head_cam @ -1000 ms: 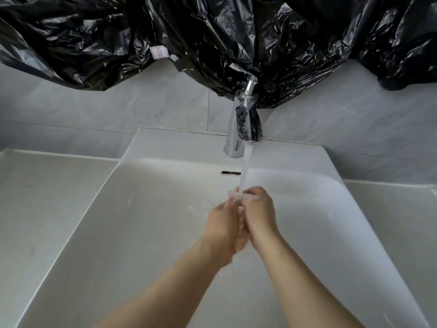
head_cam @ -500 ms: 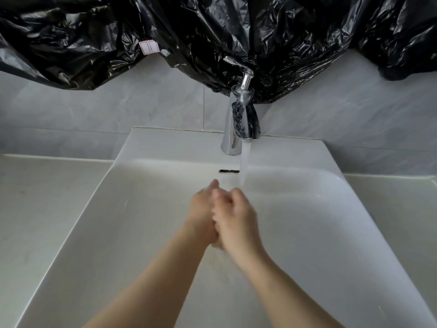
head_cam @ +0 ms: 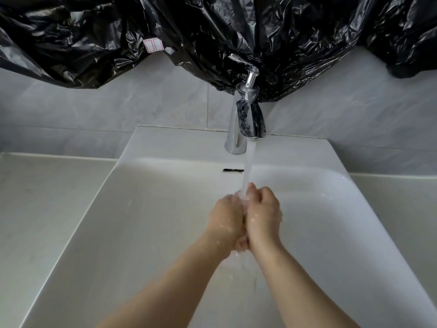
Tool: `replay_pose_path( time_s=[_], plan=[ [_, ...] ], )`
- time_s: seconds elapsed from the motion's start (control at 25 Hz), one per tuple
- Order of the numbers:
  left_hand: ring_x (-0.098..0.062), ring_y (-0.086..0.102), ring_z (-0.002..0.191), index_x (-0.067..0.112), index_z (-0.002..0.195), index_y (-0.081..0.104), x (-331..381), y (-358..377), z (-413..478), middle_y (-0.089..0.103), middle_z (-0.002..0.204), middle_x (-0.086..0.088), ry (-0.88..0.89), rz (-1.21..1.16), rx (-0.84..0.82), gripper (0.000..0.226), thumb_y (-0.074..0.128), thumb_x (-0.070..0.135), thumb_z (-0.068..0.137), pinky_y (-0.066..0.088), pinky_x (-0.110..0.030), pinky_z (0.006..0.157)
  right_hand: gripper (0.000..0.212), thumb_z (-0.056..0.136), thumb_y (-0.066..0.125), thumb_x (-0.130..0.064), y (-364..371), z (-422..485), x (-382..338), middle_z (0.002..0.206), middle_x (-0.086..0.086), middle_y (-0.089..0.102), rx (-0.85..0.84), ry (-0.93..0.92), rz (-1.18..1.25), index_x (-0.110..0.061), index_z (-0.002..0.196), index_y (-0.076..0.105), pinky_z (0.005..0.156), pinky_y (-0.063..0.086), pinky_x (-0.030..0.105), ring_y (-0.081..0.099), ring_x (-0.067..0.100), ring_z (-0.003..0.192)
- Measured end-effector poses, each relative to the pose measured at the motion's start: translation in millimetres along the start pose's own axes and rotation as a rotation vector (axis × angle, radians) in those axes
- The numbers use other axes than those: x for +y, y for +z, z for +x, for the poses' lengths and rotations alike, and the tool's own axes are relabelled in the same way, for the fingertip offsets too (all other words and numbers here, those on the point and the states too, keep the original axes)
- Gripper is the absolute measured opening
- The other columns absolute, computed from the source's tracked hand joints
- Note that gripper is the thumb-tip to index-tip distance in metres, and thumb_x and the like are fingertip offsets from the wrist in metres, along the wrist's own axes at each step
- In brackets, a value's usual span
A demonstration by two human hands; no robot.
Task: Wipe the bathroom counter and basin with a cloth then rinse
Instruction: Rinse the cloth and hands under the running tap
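Just below the centre of the frame, both hands are pressed together under running water. The left hand (head_cam: 225, 217) shows its wet back to the camera, its side against the right hand (head_cam: 263, 215). The right one is clenched, knuckles up and fingers curled in toward the left. The left hand's fingers are hidden behind the stream and the other hand, so I cannot tell whether they are curled or loose. Both forearms reach in from the bottom edge, bare and beaded with droplets.

The water stream (head_cam: 248, 166) falls from a chrome tap (head_cam: 246, 119) at upper centre and lands on the fingertips where the two hands meet; more water runs off below the wrists.

The white basin (head_cam: 142, 209) fills the middle and lower frame, with a dark overflow slot (head_cam: 233, 170) in its back wall just left of the stream. The pale surface (head_cam: 47, 197) flanks the basin at the left and right edges of the frame. A grey tiled wall (head_cam: 142, 102) rises behind. Crumpled black plastic sheeting (head_cam: 212, 31) hangs across the top of the frame, down to the tap's handle, and carries small white labels (head_cam: 153, 45) at upper left.
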State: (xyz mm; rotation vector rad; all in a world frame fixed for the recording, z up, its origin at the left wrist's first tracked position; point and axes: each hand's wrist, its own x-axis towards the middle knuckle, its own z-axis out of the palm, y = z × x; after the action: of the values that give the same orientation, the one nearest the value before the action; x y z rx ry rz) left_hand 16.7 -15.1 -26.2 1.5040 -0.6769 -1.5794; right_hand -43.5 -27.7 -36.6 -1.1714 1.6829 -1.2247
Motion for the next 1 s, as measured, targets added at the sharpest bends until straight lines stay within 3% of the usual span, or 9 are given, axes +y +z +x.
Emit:
replay_pose_path(
  time_s=[0.08, 0.2, 0.36, 0.48, 0.64, 0.72, 0.8, 0.88, 1.0],
  plan=[
    [-0.016, 0.066, 0.066, 0.01, 0.089, 0.058, 1.8, -1.6, 1.3, 0.061, 0.08, -0.011, -0.002, 0.029, 0.034, 0.029, 0.038, 0.029, 0.098, 0.052, -0.028, 0.059, 0.036, 0.091, 0.056, -0.033, 5.3, -10.9, 0.9, 0.054, -0.01, 0.054, -0.119, -0.081, -0.065, -0.019, 0.061, 0.041, 0.053, 0.04, 0.025, 0.052, 0.01, 0.053],
    [-0.014, 0.045, 0.03, 0.008, 0.086, 0.057, 2.2, 1.0, -1.4, 0.047, 0.055, -0.004, -0.013, -0.076, -0.026, 0.036, 0.035, 0.033, 0.099, 0.035, -0.019, 0.03, 0.041, 0.09, 0.06, -0.026, 3.8, 1.1, 6.1, 0.05, -0.004, 0.048, -0.035, 0.008, 0.029, -0.016, 0.056, 0.039, 0.05, 0.036, 0.026, 0.044, 0.018, 0.05],
    [-0.01, 0.048, 0.029, 0.01, 0.073, 0.054, -2.5, -6.0, 8.8, 0.053, 0.05, 0.0, 0.123, -0.027, 0.045, 0.036, 0.036, 0.026, 0.1, 0.037, -0.018, 0.029, 0.03, 0.089, 0.059, -0.035, 4.8, -10.0, 3.6, 0.055, -0.009, 0.053, -0.132, -0.011, -0.024, -0.018, 0.065, 0.05, 0.057, 0.041, 0.025, 0.053, 0.012, 0.055],
    [-0.012, 0.037, 0.024, 0.013, 0.053, 0.051, -2.0, -12.7, 9.3, 0.04, 0.033, 0.001, -0.005, -0.096, -0.12, 0.05, 0.036, 0.025, 0.1, 0.029, -0.013, 0.03, 0.037, 0.095, 0.048, -0.032, 1.3, -10.9, -2.1, 0.056, -0.008, 0.048, -0.101, -0.081, -0.182, -0.018, 0.063, 0.04, 0.058, 0.031, 0.028, 0.049, 0.022, 0.062],
    [-0.014, 0.053, 0.051, 0.011, 0.077, 0.053, 2.6, -19.2, 18.4, 0.057, 0.062, -0.002, 0.231, 0.474, 0.093, 0.027, 0.046, 0.03, 0.093, 0.041, -0.02, 0.048, 0.028, 0.092, 0.053, -0.036, -12.2, 14.5, 0.3, 0.067, -0.004, 0.054, 0.001, 0.0, -0.165, -0.014, 0.077, 0.045, 0.06, 0.031, 0.027, 0.052, 0.024, 0.073],
    [-0.015, 0.058, 0.065, 0.015, 0.086, 0.053, 5.2, -25.6, 19.6, 0.06, 0.077, -0.001, 0.323, 0.563, 0.203, 0.028, 0.05, 0.042, 0.09, 0.046, -0.024, 0.064, 0.023, 0.087, 0.061, -0.038, -16.4, 16.5, -0.5, 0.068, -0.01, 0.058, -0.038, 0.009, -0.093, -0.017, 0.086, 0.05, 0.054, 0.038, 0.021, 0.057, 0.014, 0.069],
    [-0.019, 0.059, 0.063, 0.012, 0.089, 0.06, 6.3, -26.5, 15.1, 0.06, 0.075, -0.004, 0.13, 0.158, 0.009, 0.036, 0.048, 0.045, 0.092, 0.05, -0.034, 0.071, 0.021, 0.084, 0.065, -0.037, -16.8, 17.0, -2.8, 0.077, -0.01, 0.063, -0.188, 0.021, -0.039, -0.023, 0.093, 0.055, 0.047, 0.041, 0.011, 0.06, 0.006, 0.066],
    [-0.02, 0.059, 0.057, 0.007, 0.092, 0.066, 9.6, -28.3, 12.2, 0.062, 0.074, -0.008, -0.071, -0.242, -0.165, 0.036, 0.048, 0.038, 0.094, 0.052, -0.036, 0.069, 0.02, 0.086, 0.061, -0.037, -16.3, 17.7, -6.2, 0.091, -0.003, 0.067, -0.306, 0.135, 0.105, -0.023, 0.101, 0.06, 0.04, 0.043, 0.017, 0.062, 0.015, 0.064],
    [-0.022, 0.064, 0.059, 0.003, 0.097, 0.063, 13.1, -36.4, 13.1, 0.067, 0.078, -0.012, -0.097, -0.344, -0.25, 0.024, 0.045, 0.02, 0.096, 0.052, -0.033, 0.063, 0.015, 0.09, 0.055, -0.035, -18.6, 18.9, -6.3, 0.095, 0.004, 0.068, -0.267, 0.101, 0.05, -0.023, 0.098, 0.058, 0.052, 0.042, 0.022, 0.062, 0.022, 0.078]
  ],
)
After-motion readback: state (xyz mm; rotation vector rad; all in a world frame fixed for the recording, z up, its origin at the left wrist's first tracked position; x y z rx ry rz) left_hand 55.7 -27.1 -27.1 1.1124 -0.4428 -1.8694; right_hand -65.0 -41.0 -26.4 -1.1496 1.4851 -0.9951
